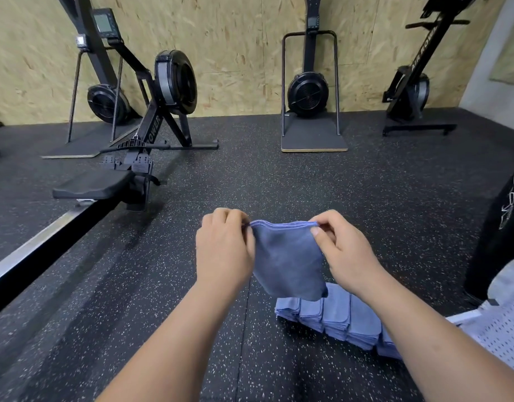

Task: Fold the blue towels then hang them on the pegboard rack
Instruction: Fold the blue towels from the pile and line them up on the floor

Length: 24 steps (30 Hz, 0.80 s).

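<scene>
I hold a small blue towel [287, 259] in the air in front of me, folded with several layered edges along its top. My left hand [224, 248] pinches the top left corner and my right hand [343, 250] pinches the top right corner. The towel hangs down between them. Below it on the floor lies a row of folded blue towels [337, 317], partly hidden by my right forearm. No pegboard rack is in view.
The floor is black speckled rubber [134, 285]. A rowing machine [128, 175] stretches along the left. Fan machines [308, 94] stand against the chipboard wall at the back. A black bag-like object [502, 227] and white mesh fabric [502, 329] are at the right.
</scene>
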### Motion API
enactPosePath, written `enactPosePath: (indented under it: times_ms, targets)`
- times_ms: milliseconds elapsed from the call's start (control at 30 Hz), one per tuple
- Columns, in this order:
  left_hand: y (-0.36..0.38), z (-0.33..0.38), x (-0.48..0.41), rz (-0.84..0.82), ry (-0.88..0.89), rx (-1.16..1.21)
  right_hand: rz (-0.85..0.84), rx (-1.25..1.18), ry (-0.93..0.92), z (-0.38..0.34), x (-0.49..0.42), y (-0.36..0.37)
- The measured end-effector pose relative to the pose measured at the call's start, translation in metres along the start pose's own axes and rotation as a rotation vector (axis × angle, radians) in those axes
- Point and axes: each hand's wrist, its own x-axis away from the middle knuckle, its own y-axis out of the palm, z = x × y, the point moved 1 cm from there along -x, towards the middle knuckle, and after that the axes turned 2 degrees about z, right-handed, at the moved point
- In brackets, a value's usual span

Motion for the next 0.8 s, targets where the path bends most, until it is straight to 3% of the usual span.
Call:
enactPosePath:
  times_ms: [100,200,300,467,800]
  targets:
    - [0.000,0.010,0.004,-0.244,0.172,0.354,-0.079,-0.016,-0.095,-0.010,0.004,0.002]
    - [0.005,0.023,0.011,-0.393,0.199,0.485,-0.138,-0.055,-0.129,-0.011,0.006,0.005]
    - [0.007,0.026,0.013,-0.337,0.124,0.515,-0.181,-0.163,-0.038,-0.002,0.005,0.004]
    - [-0.002,0.026,0.011,-0.248,0.037,0.612,-0.504,-0.116,0.091,0.020,0.009,0.000]
    - [-0.016,0.006,-0.001,0.029,-0.136,0.744,-0.423,0.413,0.096,0.046,0.006,-0.014]
